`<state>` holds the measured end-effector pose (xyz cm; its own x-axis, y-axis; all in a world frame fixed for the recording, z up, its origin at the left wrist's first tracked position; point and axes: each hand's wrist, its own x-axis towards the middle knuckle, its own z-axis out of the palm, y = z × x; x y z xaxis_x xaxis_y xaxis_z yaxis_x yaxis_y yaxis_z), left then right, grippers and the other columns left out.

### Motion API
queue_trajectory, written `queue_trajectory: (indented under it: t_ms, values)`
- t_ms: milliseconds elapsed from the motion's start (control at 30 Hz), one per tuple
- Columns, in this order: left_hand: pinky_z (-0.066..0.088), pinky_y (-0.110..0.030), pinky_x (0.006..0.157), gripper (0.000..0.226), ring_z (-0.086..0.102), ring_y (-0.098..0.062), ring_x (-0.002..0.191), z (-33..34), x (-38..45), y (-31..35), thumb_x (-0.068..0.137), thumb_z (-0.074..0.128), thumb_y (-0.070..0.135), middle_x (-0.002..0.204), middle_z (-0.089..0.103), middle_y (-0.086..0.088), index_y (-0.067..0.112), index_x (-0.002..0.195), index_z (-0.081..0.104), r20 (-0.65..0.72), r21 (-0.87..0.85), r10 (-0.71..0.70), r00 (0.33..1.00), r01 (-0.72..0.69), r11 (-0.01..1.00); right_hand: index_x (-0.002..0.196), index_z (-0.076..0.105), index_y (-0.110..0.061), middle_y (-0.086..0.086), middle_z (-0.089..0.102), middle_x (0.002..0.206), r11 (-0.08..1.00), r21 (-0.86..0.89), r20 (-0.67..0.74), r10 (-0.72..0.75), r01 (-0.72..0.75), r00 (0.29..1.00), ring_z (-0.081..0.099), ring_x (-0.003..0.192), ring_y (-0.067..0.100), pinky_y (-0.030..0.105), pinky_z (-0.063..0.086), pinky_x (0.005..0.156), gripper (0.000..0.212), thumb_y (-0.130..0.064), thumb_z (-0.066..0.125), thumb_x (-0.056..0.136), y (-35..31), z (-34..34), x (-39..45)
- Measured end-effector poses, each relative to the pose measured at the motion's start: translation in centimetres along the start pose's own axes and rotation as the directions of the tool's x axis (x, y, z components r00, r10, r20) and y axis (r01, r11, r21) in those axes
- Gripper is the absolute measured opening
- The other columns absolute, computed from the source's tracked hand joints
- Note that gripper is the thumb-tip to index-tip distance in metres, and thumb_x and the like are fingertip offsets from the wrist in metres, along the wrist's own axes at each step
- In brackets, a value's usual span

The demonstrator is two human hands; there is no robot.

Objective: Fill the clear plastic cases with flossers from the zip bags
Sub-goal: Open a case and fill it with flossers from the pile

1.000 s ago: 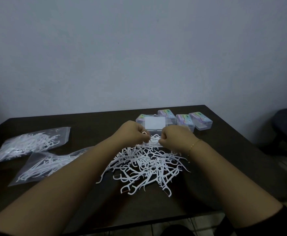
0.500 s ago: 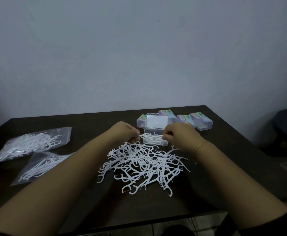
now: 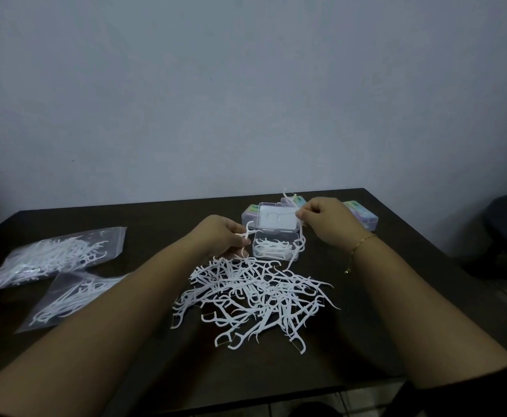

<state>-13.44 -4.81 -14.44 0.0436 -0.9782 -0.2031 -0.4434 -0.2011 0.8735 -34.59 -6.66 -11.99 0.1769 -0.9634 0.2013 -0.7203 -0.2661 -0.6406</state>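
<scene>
L hand (image 3: pixel 222 234) fingers pinch a flosser (image 3: pixel 245 240) just left of open case (image 3: pixel 276 249); R hand (image 3: pixel 326 219) fingers pinch flossers (image 3: pixel 289 200) above it. Pile (image 3: pixel 255 299) near on surface (image 3: pixel 156 218).

A single head-worn wide-angle view looks forward and down from the person's own position onto the dark surface (image 3: pixel 396 266), close enough that both forearms fill the bottom corners; the grey wall (image 3: pixel 246 85) takes the upper half.

We see two bare arms, a thin gold bracelet (image 3: pixel 362 243) on our right wrist, and dark sleeves pushed up high.
</scene>
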Motion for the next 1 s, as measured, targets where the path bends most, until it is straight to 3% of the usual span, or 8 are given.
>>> queue_trajectory:
  t_ms: [67, 233, 333, 467, 567, 667, 833, 1000]
  values:
    - [0.058, -0.027, 0.062, 0.019, 0.069, -0.024, 0.073, 0.1, 0.2, 0.0, 0.085, 0.066, -0.002, 0.081, 0.072, -0.019, 0.002, 0.103, 0.064, 0.002, -0.046, -0.007, 1.000, 0.007, 0.999, 0.093, 0.065, -0.002, 0.008, 0.059, 0.084, 0.999, -0.031, 0.027, 0.031, -0.030, 0.999, 0.046, 0.063, 0.008, 0.019, 0.035, 0.055, 0.025, -0.023, 0.051, 0.096, 0.2, -0.2, 0.3]
    - [0.057, -0.026, 0.057, 0.007, 0.067, -0.020, 0.062, 0.1, 0.7, 0.3, 0.084, 0.068, -0.001, 0.078, 0.070, -0.020, 0.001, 0.090, 0.066, -0.037, -0.053, 0.027, 0.999, -0.029, 0.998, 0.085, 0.069, -0.005, 0.005, 0.062, 0.080, 0.995, -0.074, 0.164, 0.081, -0.070, 0.983, 0.052, 0.066, 0.011, 0.021, 0.038, 0.058, 0.027, -0.026, 0.054, 0.095, 0.6, -0.6, 0.4]
    - [0.047, -0.018, 0.050, 0.009, 0.059, -0.010, 0.054, 0.4, 1.1, 0.8, 0.086, 0.067, 0.008, 0.078, 0.070, -0.011, 0.003, 0.093, 0.071, -0.089, 0.097, 0.112, 0.990, -0.104, 0.990, 0.081, 0.067, -0.008, 0.008, 0.065, 0.083, 0.995, 0.013, 0.104, 0.098, -0.100, 0.990, 0.055, 0.071, 0.015, 0.023, 0.042, 0.061, 0.026, -0.027, 0.054, 0.095, 0.9, -0.5, 0.4]
    - [0.037, -0.012, 0.046, 0.012, 0.051, -0.008, 0.057, 1.7, 2.3, 1.4, 0.091, 0.062, 0.019, 0.084, 0.066, 0.003, 0.015, 0.100, 0.070, -0.080, 0.380, 0.315, 0.946, -0.263, 0.887, 0.086, 0.067, -0.008, 0.008, 0.067, 0.086, 0.968, 0.199, -0.012, 0.159, -0.153, 0.987, 0.055, 0.076, 0.019, 0.028, 0.045, 0.066, 0.023, -0.024, 0.054, 0.094, 1.5, -0.8, 0.6]
    - [0.045, -0.020, 0.058, 0.021, 0.055, -0.008, 0.065, 2.8, 3.3, 1.6, 0.093, 0.059, 0.022, 0.104, 0.068, 0.002, 0.016, 0.110, 0.069, -0.014, 0.496, 0.356, 0.934, -0.303, 0.814, 0.078, 0.065, -0.012, 0.004, 0.064, 0.082, 0.950, 0.256, -0.054, 0.197, -0.177, 0.979, 0.053, 0.075, 0.016, 0.032, 0.045, 0.072, 0.023, -0.024, 0.053, 0.095, 2.2, -1.1, 0.9]
    - [0.046, -0.031, 0.084, 0.025, 0.057, -0.013, 0.083, 3.9, 4.3, 1.6, 0.096, 0.054, 0.029, 0.111, 0.069, 0.002, 0.023, 0.116, 0.067, 0.046, 0.639, 0.339, 0.940, -0.288, 0.713, 0.081, 0.065, -0.012, -0.001, 0.063, 0.080, 0.937, 0.282, -0.085, 0.237, -0.205, 0.968, 0.051, 0.072, 0.012, 0.036, 0.047, 0.077, 0.022, -0.023, 0.053, 0.095, 2.9, -1.4, 1.3]
    - [0.036, -0.031, 0.092, 0.033, 0.053, -0.021, 0.114, 5.1, 5.0, 1.2, 0.099, 0.045, 0.032, 0.126, 0.063, 0.002, 0.035, 0.128, 0.058, 0.151, 0.799, 0.304, 0.941, -0.297, 0.523, 0.076, 0.060, -0.019, 0.000, 0.059, 0.078, 0.931, 0.306, -0.112, 0.245, -0.201, 0.963, 0.049, 0.071, 0.011, 0.030, 0.044, 0.072, 0.023, -0.022, 0.051, 0.097, 3.6, -1.6, 1.6]
    - [0.043, -0.027, 0.080, 0.033, 0.056, -0.015, 0.089, 4.7, 4.7, 0.7, 0.098, 0.048, 0.029, 0.114, 0.067, -0.002, 0.033, 0.128, 0.060, 0.187, 0.739, 0.269, 0.945, -0.316, 0.595, 0.086, 0.064, -0.012, 0.002, 0.060, 0.082, 0.917, 0.340, -0.107, 0.261, -0.211, 0.959, 0.048, 0.075, 0.013, 0.032, 0.043, 0.074, 0.020, -0.025, 0.051, 0.096, 3.7, -1.3, 1.7]
